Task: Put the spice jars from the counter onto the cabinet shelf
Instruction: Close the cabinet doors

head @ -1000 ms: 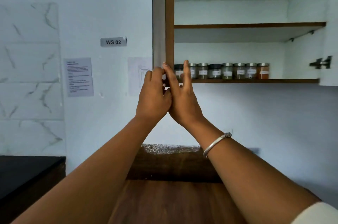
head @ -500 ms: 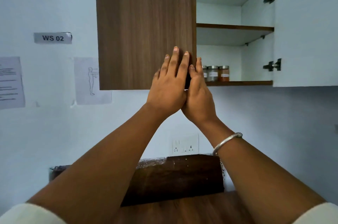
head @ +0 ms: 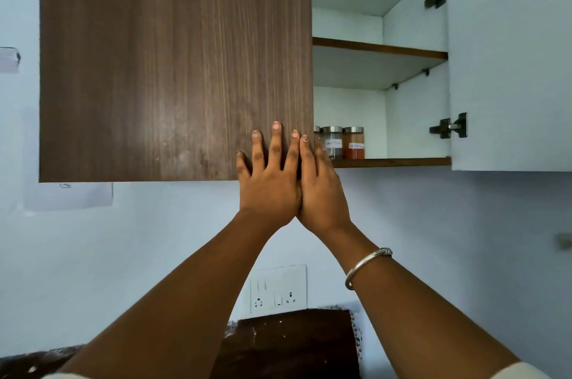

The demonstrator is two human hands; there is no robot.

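Swung further shut, the brown door (head: 173,63) now hides all but the rightmost spice jars (head: 343,143) on the lower shelf (head: 393,162). The left grip (head: 269,180) presses it flat and empty. The right grip (head: 322,190), straight-fingered and empty too, lies at the door's free edge, risking pinched fingertips.

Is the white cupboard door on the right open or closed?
Open. The white right cupboard door stands swung outward, its dark metal hinges exposed, with glass spice jars visible on the bottom shelf.
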